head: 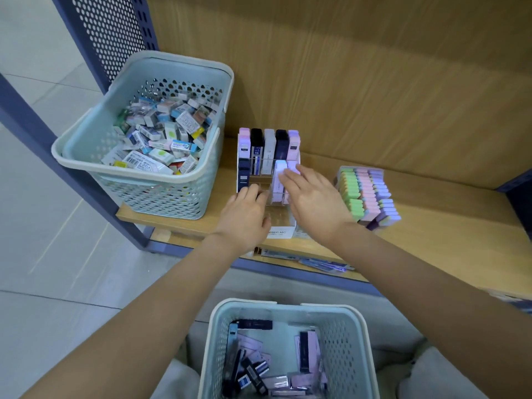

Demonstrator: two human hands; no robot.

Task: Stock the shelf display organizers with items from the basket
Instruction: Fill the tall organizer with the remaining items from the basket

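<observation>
A clear tiered organizer (283, 220) stands on the wooden shelf, with pink, black, grey and navy lead cases (269, 145) upright in its back row and a few in the second row. My left hand (244, 214) rests at the organizer's front left, fingers curled over an empty slot; what it holds, if anything, is hidden. My right hand (313, 200) reaches in from the right, fingertips touching a pale lilac case (277, 182) in the second row. Below, a light-blue basket (218, 341) on my lap holds several loose pink and dark cases (305, 352).
A second light-blue basket (86, 151) full of boxed erasers sits on the shelf's left end. A block of pastel green, pink and purple erasers (368, 194) stands to the right of the organizer. A perforated blue upright (109, 38) rises at left. A lower shelf holds flat packets (322, 263).
</observation>
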